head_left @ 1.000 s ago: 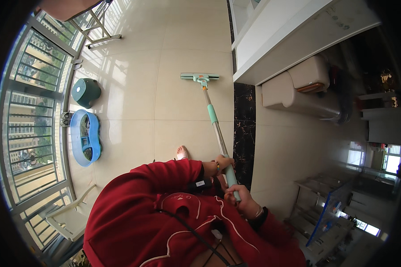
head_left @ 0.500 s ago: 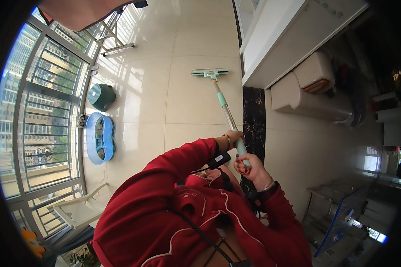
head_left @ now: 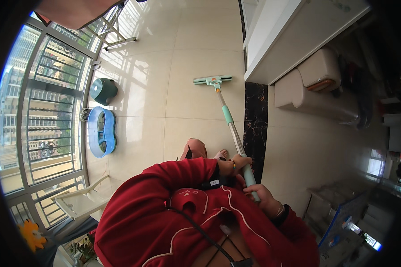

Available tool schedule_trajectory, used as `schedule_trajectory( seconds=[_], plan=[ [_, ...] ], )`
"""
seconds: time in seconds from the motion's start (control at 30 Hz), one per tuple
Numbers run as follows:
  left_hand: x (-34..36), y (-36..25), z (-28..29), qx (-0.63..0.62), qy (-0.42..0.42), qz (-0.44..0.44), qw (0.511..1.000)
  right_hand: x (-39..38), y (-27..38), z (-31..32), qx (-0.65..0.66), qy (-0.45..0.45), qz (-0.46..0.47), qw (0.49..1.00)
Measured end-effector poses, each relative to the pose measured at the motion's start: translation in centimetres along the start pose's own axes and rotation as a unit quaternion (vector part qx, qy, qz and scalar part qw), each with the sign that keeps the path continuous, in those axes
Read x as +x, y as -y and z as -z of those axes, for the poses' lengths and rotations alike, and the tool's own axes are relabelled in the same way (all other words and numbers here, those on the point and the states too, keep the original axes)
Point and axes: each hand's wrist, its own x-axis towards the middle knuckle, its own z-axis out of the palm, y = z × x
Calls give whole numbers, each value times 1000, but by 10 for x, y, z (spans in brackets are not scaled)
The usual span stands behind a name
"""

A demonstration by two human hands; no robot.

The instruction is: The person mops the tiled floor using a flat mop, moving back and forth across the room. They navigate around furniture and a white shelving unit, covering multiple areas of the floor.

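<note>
A long-handled mop point(head_left: 228, 116) with a steel pole, mint-green grips and a wide flat head point(head_left: 214, 81) reaches forward over the tiled floor. My left hand point(head_left: 240, 163) is closed round the pole at the upper edge of its end grip. Lower down, at the butt of that grip, my right hand point(head_left: 268, 198) is closed with its fingers wrapped round it. The mop head lies flat against the tiles, left of a dark marbled strip point(head_left: 256, 104).
A blue plastic tub point(head_left: 93, 133) and a dark green stool point(head_left: 103, 91) stand by the barred windows at left. A white cabinet point(head_left: 294, 42) juts in at upper right, a beige sofa point(head_left: 318, 95) beyond it. A cream folding frame point(head_left: 82, 202) stands lower left.
Both hands have come back toward my body with the mop, and its head has slid slightly nearer. My bare foot and a pink trouser leg now show ahead of my sleeve.
</note>
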Motion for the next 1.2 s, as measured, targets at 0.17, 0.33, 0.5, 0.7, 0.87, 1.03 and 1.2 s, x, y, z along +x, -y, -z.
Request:
schedule_trajectory(
  seconds=[0.17,0.33,0.5,0.7,0.87,1.03,1.2],
  plan=[
    [11,14,4,-1,7,67,998,-5,-6,3,5,-33,-28,999],
    [27,1,12,-103,151,174,968,-27,-9,-4,-39,-33,10,999],
    [39,-6,27,-16,139,116,983,-40,-25,-19,-214,-71,129,966],
    [95,14,47,149,139,208,957,-3,-46,11,-154,-117,84,977],
    [169,-31,94,129,80,97,984,84,-10,20,-20,-45,89,995],
    [213,-165,105,-71,-72,17,995,184,108,-13,-25,56,105,993],
    [197,-210,67,63,-73,-79,992,164,150,-25,8,70,130,989]
  ],
)
